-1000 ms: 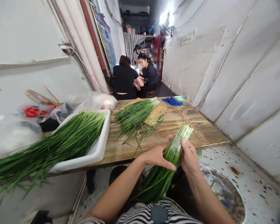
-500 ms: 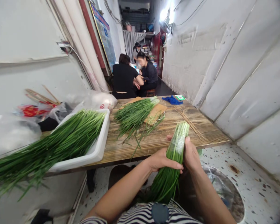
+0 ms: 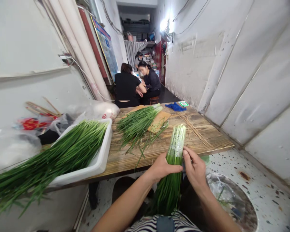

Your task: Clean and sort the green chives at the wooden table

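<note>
A bunch of garlic chives stands tilted before me, pale cut ends up and green leaves hanging towards my lap. Clear plastic wrap circles its upper part. My left hand is closed around the bunch from the left, thumb across the front just below the wrap. At the right edge of the wrap, my right hand has its thumb and forefinger pinched together against the bunch; whatever is between them is too small to make out.
A white tray heaped with chives stands left. Another chive bunch lies on a board. Thin sticks and a blue cloth lie on the wooden table. A bin stands lower right; people sit beyond.
The chive bunch has shifted left in view and stands more upright. My right hand has gone from flat along the bunch's side to a pinch at the wrap's edge. My left hand keeps its hold.
</note>
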A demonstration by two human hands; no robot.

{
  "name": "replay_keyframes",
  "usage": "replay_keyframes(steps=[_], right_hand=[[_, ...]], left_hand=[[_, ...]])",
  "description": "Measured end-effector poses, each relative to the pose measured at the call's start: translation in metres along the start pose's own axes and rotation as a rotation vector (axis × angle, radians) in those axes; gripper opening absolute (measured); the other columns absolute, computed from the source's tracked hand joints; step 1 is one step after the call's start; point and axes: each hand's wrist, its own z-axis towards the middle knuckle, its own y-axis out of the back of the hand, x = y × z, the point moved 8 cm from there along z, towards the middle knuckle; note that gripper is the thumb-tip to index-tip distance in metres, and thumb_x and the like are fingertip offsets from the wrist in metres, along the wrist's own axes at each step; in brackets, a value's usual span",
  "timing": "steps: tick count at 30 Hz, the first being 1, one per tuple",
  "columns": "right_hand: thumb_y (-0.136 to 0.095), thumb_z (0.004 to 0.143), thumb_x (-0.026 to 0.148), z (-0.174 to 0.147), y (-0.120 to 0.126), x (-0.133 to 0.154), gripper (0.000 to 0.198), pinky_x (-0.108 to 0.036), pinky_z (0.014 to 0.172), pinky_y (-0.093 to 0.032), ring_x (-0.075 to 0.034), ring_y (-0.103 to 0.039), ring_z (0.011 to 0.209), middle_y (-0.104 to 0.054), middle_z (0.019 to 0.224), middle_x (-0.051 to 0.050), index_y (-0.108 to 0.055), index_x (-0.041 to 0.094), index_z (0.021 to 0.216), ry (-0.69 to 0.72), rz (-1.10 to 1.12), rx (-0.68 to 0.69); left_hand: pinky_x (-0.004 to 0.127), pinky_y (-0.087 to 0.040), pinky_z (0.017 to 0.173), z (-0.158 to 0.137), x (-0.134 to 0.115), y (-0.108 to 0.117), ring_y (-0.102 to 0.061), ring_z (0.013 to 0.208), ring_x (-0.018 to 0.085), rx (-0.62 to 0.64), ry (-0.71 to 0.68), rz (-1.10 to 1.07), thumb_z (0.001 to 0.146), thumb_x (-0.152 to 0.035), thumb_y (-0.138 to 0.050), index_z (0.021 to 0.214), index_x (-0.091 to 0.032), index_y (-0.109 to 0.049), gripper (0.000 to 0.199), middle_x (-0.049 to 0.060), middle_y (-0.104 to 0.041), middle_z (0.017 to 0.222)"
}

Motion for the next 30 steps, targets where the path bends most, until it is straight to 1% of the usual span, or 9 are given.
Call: replay_keyframes(steps=[2,5,7,9,13,19,24,27,30], right_hand=[[-0.048,0.09,0.029,-0.001,0.005,0.005,0.024,-0.039,0.08,-0.052,-0.022,-0.064,0.091,-0.068,0.1,-0.01,-0.064,0.019,0.105,0.052,-0.046,-0.066],[-0.059,0.083,0.026,-0.004,0.013,0.022,0.013,-0.038,0.076,-0.052,-0.022,-0.062,0.085,-0.066,0.089,-0.008,-0.063,0.02,0.093,0.201,-0.137,-0.167],[-0.063,0.08,0.023,-0.006,0.014,0.033,0.009,-0.037,0.075,-0.052,-0.021,-0.061,0.082,-0.064,0.084,-0.007,-0.063,0.02,0.088,0.275,-0.172,-0.177],[-0.061,0.082,0.02,-0.005,0.013,0.038,0.007,-0.035,0.074,-0.052,-0.02,-0.061,0.081,-0.064,0.084,-0.007,-0.062,0.02,0.089,0.297,-0.173,-0.152],[-0.054,0.085,0.016,-0.003,0.012,0.04,0.01,-0.033,0.071,-0.052,-0.018,-0.062,0.076,-0.064,0.081,-0.005,-0.062,0.021,0.087,0.277,-0.163,-0.115],[-0.059,0.084,0.024,-0.002,0.011,0.036,0.008,-0.032,0.067,-0.053,-0.018,-0.062,0.072,-0.065,0.082,-0.006,-0.063,0.02,0.09,0.219,-0.125,-0.076],[-0.054,0.087,0.02,-0.005,0.01,0.037,0.008,-0.034,0.073,-0.052,-0.019,-0.062,0.078,-0.065,0.084,-0.006,-0.062,0.021,0.09,0.242,-0.119,-0.082],[-0.052,0.087,0.018,-0.005,0.012,0.036,0.009,-0.033,0.073,-0.051,-0.018,-0.061,0.076,-0.064,0.08,-0.005,-0.06,0.021,0.085,0.239,-0.107,-0.079],[-0.052,0.087,0.022,-0.002,0.021,0.023,0.009,-0.033,0.072,-0.05,-0.018,-0.059,0.074,-0.062,0.078,-0.004,-0.058,0.021,0.081,0.14,-0.059,-0.123]], left_hand=[[0.032,-0.048,0.079,-0.001,-0.001,0.0,-0.063,0.084,0.021,-0.013,-0.018,-0.001,0.06,-0.026,-0.078,0.1,-0.013,-0.067,0.044,0.006,-0.068,0.088],[0.03,-0.048,0.079,-0.001,-0.006,0.001,-0.062,0.086,0.02,-0.077,-0.069,0.069,0.061,-0.025,-0.076,0.1,-0.012,-0.066,0.042,0.006,-0.068,0.09],[0.027,-0.048,0.074,-0.002,-0.008,0.005,-0.062,0.081,0.019,-0.157,-0.083,0.161,0.061,-0.023,-0.075,0.096,-0.012,-0.066,0.038,0.005,-0.068,0.086],[0.025,-0.047,0.071,-0.002,-0.01,0.007,-0.06,0.076,0.017,-0.209,-0.106,0.24,0.061,-0.022,-0.074,0.093,-0.011,-0.065,0.035,0.004,-0.067,0.083],[0.024,-0.046,0.068,-0.002,-0.011,0.009,-0.059,0.074,0.015,-0.257,-0.165,0.353,0.064,-0.022,-0.071,0.091,-0.012,-0.064,0.03,0.003,-0.067,0.082],[0.026,-0.047,0.071,-0.004,-0.013,0.014,-0.062,0.078,0.018,-0.333,-0.159,0.431,0.064,-0.025,-0.072,0.097,-0.014,-0.064,0.035,0.004,-0.069,0.087],[0.025,-0.046,0.069,-0.004,-0.015,0.013,-0.06,0.075,0.016,-0.358,-0.185,0.496,0.066,-0.027,-0.071,0.093,-0.014,-0.063,0.031,0.004,-0.068,0.084],[0.025,-0.045,0.069,-0.003,-0.012,0.012,-0.059,0.075,0.016,-0.333,-0.186,0.495,0.065,-0.027,-0.071,0.093,-0.015,-0.063,0.032,0.003,-0.067,0.083],[0.026,-0.045,0.07,-0.002,-0.009,0.012,-0.059,0.076,0.017,-0.299,-0.144,0.443,0.063,-0.026,-0.073,0.094,-0.014,-0.063,0.034,0.003,-0.066,0.084]])
